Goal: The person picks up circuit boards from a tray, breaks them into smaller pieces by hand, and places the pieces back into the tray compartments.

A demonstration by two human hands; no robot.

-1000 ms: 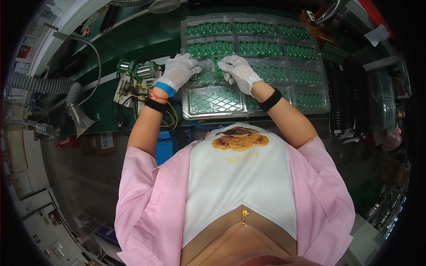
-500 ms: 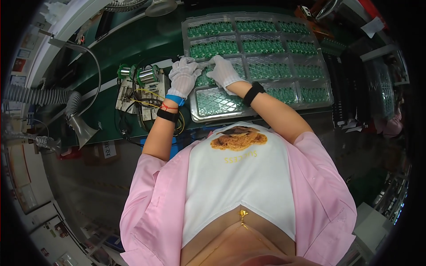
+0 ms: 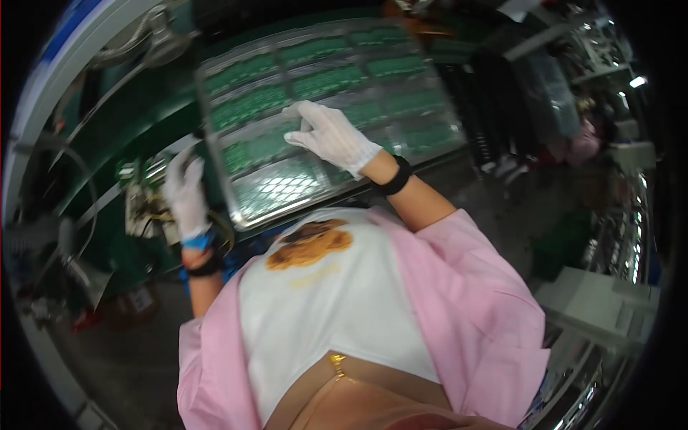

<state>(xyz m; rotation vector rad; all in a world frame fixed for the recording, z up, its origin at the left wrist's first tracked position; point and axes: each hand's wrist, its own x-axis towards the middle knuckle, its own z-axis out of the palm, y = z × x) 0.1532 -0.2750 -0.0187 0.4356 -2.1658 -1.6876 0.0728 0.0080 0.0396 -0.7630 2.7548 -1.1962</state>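
A wide clear plastic tray stack [image 3: 284, 212] lies on the green bench, its compartments filled with rows of small green circuit boards [image 3: 330, 80]. My right hand [image 3: 331, 136], in a white knit glove, hovers over the middle of the tray with thumb and forefinger apart; I see nothing in it. My left hand [image 3: 188, 192], gloved the same way, is left of the tray beside the bench device with wire spools [image 3: 137, 209]. Its fingers point away from me and look spread, though motion blurs them. Nothing shows in that hand.
A grey fume funnel [image 3: 92, 276] and hose stand at the left. Another funnel [image 3: 166, 44] hangs at the far left of the bench. Dark upright racks [image 3: 502, 107] stand right of the tray. A pale box [image 3: 595, 301] sits at the lower right.
The view has swung, so the bench appears shifted left and tilted. My hands, close together over the tray before, are now apart: the left has moved off it toward the spool device.
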